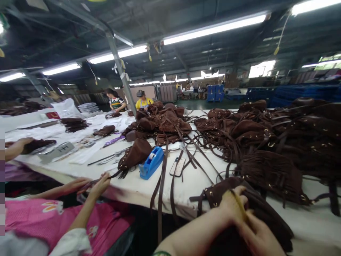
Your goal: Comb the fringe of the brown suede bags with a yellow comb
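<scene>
A dark brown suede-like drawstring bag (266,209) with gold eyelets lies at the front edge of the white table, under my two hands. My left hand (234,204) is closed on its upper part, fingers curled over the fabric. A yellowish band (238,208) runs across the back of that hand; its kind is unclear. My right hand (259,233) sits just beside it, fingers bent in near the band and the bag. Blur hides what the right fingertips pinch. A dark strap (196,199) sticks out at the bag's left end.
A blue tape dispenser (152,163) and a phone (177,167) lie on the white table (125,192). Piles of brown bags (255,131) cover the right and back. A co-worker's hands (99,185) hold a strap at left. Long straps (162,185) hang over the edge.
</scene>
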The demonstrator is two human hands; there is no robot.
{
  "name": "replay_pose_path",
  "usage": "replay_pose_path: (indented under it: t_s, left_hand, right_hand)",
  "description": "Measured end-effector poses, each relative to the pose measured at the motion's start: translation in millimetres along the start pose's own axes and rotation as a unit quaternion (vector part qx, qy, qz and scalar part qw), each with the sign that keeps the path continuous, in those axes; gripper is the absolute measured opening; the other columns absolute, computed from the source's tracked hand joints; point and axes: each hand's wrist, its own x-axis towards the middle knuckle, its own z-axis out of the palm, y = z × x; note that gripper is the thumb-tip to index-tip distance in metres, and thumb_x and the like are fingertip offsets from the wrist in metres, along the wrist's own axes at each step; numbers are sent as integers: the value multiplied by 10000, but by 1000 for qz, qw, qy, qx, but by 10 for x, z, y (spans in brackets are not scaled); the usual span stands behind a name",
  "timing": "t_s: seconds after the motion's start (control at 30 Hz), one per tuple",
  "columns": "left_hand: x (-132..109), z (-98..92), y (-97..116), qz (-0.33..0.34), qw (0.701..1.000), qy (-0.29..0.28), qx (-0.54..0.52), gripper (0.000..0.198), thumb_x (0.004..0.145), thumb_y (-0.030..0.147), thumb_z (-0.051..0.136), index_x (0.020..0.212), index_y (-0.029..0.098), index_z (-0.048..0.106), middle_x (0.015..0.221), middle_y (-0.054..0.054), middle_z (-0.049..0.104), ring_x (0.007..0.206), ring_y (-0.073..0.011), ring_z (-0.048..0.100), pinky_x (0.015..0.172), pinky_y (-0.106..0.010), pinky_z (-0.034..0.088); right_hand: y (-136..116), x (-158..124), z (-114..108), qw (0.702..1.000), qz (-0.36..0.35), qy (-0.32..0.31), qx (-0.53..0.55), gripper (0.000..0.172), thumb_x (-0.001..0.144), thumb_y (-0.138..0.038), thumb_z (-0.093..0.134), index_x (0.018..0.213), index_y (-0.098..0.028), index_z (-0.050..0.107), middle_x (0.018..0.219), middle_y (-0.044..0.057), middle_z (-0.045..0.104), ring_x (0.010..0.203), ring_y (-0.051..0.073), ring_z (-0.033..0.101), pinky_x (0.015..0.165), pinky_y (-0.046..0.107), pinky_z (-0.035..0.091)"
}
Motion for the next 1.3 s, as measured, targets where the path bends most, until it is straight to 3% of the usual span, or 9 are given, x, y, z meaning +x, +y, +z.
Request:
replay_pose_path:
  t_s: [0.07,0.13,0.3,0.57,0.7,0.9,1.07,1.2,1.3]
  left_hand:
    - [-295,-102,27,48,999,-4,7,318,784,338,610,1048,177,681,1326,-109,546,1252,-316,478,1086,-475,402]
    - [-631,-171,8,9,996,84,-10,444,847,371,562,1237,159,581,1483,-117,400,1329,-296,416,1117,-448,382]
    - [-1123,-352,-279,-104,976,187,33,380,945,267,433,1309,187,511,1427,-71,491,1345,-182,407,1165,-386,329]
    - [-813,-364,-547,-72,979,142,128,390,943,259,446,1322,218,533,1473,-56,449,1372,-187,375,1168,-388,290]
    - [-621,-223,-618,-13,985,110,131,399,924,180,420,1295,190,567,1449,-28,490,1374,-170,381,1170,-366,286]
    - [-385,-226,-801,8,988,73,134,384,937,189,400,1251,202,620,1429,-10,515,1326,-153,449,1139,-309,327]
    - [-375,-252,-785,-7,988,75,136,378,956,217,378,1243,243,623,1432,3,510,1331,-153,438,1161,-370,288]
    - [-393,-260,-749,-27,986,76,143,369,960,230,385,1245,274,616,1430,2,511,1340,-157,422,1170,-429,255]
    - [-392,-263,-756,-32,985,82,149,370,962,228,387,1257,264,608,1429,-8,511,1328,-144,427,1154,-389,285]
  right_hand:
    - [72,174,-138,999,14,38,16,479,779,-707,526,697,-242,604,483,-18,538,364,144,453,353,272,359]
    - [190,362,-272,998,16,61,-5,498,783,-710,520,699,-222,575,479,-32,512,353,120,410,354,254,326]
    - [380,597,-361,980,-47,56,-185,458,840,-618,515,876,-193,680,781,61,717,721,226,650,631,299,476]
    - [379,437,-401,854,-94,145,-491,452,932,-580,368,732,-215,544,678,74,649,586,225,600,525,297,316]
    - [449,261,-423,814,-80,92,-567,430,926,-574,405,726,-219,543,658,65,649,550,218,597,498,295,268]
    - [408,-47,-175,847,-82,-76,-519,410,916,-568,433,769,-227,609,724,54,692,631,221,641,522,284,327]
    - [438,-142,-137,932,0,-174,-318,420,845,-603,535,783,-204,653,716,36,686,639,198,616,573,276,400]
    - [563,-51,-263,965,112,-190,-144,502,800,-673,513,798,-183,622,546,-19,564,456,135,476,439,248,330]
    - [525,28,-276,964,98,-165,-182,476,796,-656,523,764,-190,617,531,-15,565,446,138,477,423,245,310]
